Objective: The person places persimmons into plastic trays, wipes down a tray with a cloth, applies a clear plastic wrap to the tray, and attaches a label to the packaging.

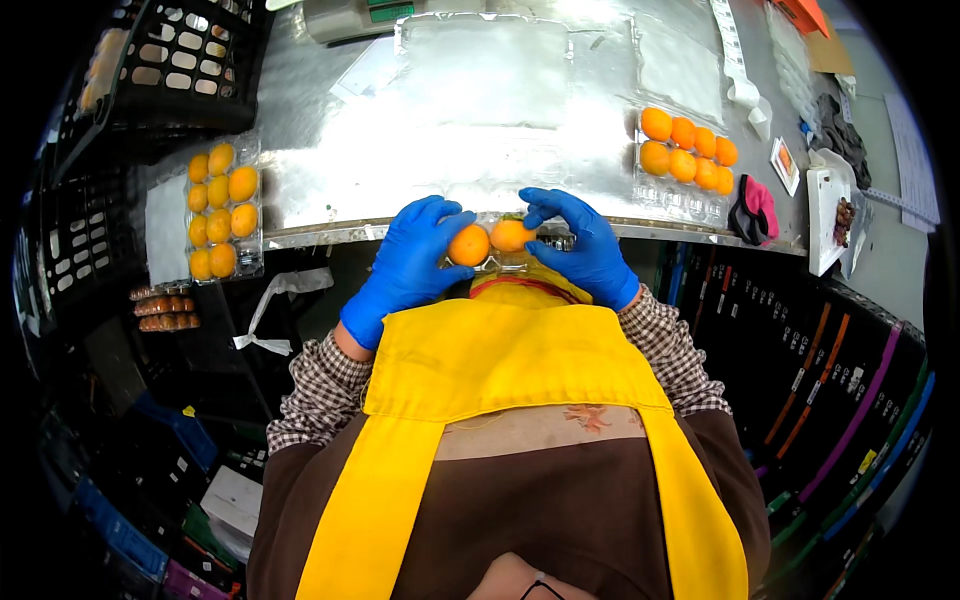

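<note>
Two oranges sit side by side at the near edge of the metal table, in front of my yellow apron. My left hand (408, 258), in a blue glove, has its fingers and thumb curled round the left orange (469, 245). The right orange (509, 236) is between the fingertips and thumb of my gloved right hand (585, 248). Under and around the two fruits clear plastic shows, seemingly a tray (512, 262), partly hidden by my hands and the oranges.
A clear tray of oranges (220, 212) lies at the left, beside black crates (190, 60). Another orange-filled tray (685, 152) lies at the right, near a pink and black item (755, 210). Clear plastic sheets or trays (485, 70) cover the far table. Stacked crates (810, 370) stand below right.
</note>
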`<state>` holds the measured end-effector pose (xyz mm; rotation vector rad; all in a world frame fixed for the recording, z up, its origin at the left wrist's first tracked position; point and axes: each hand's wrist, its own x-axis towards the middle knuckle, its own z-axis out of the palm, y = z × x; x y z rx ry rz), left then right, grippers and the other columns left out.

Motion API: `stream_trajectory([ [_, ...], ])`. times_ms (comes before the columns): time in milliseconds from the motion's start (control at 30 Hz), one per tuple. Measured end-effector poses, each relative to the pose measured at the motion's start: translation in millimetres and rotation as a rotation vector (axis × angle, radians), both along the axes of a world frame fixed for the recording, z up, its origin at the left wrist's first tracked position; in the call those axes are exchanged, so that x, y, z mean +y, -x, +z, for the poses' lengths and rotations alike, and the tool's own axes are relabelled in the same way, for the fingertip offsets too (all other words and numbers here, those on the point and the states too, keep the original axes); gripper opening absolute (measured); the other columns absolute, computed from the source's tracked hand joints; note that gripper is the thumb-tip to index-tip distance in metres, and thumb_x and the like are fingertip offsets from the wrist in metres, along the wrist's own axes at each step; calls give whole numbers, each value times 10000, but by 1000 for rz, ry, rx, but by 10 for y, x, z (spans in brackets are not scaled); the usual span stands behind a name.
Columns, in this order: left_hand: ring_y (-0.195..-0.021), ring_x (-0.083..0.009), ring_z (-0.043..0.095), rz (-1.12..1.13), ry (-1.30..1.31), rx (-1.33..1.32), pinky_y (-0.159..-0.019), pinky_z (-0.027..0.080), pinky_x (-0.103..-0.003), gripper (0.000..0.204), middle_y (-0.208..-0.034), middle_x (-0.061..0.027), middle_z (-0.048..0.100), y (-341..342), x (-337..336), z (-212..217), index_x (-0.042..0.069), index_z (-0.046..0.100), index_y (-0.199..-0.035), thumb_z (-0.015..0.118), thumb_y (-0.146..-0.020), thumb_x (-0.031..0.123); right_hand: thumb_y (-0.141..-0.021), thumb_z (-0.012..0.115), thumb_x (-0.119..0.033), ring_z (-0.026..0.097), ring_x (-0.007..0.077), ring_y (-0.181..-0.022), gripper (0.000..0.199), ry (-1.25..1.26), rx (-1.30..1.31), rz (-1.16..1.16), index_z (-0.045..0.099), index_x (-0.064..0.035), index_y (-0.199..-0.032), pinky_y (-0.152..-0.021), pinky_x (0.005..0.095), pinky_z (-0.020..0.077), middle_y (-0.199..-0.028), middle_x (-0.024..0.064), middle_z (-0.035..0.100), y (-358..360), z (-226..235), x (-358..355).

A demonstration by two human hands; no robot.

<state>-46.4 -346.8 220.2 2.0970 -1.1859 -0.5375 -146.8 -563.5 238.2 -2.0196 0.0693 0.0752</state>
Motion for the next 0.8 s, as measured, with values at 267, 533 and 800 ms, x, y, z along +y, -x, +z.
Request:
stream_trajectory([
  [267,-1035,-314,473,-9,-34,-30,-890,377,-388,642,-1097,-123,508,10,-41,42,72,516,-1127,768,-545,170,-607,757,-201,496,278,-917,661,212,-93,177,480,-106,-1199,-829,366,398,-1000,103,542,-17,-84,60],
  [533,-1040,-318,473,0,-45,-30,-896,377,-389,662,-1100,-129,508,21,-37,56,70,504,-1139,769,-542,175,-635,740,-149,526,252,-1021,645,178,-19,211,457,-93,-1212,-1004,361,307,-1127,104,530,-18,-43,9],
  [800,-1094,-305,461,138,78,35,-940,356,-374,745,-1146,-141,500,20,-188,448,84,433,-1257,766,-598,184,-633,718,-10,451,192,-1135,700,-618,14,-97,399,-41,-1256,-989,316,339,-1223,85,470,-21,258,40],
])
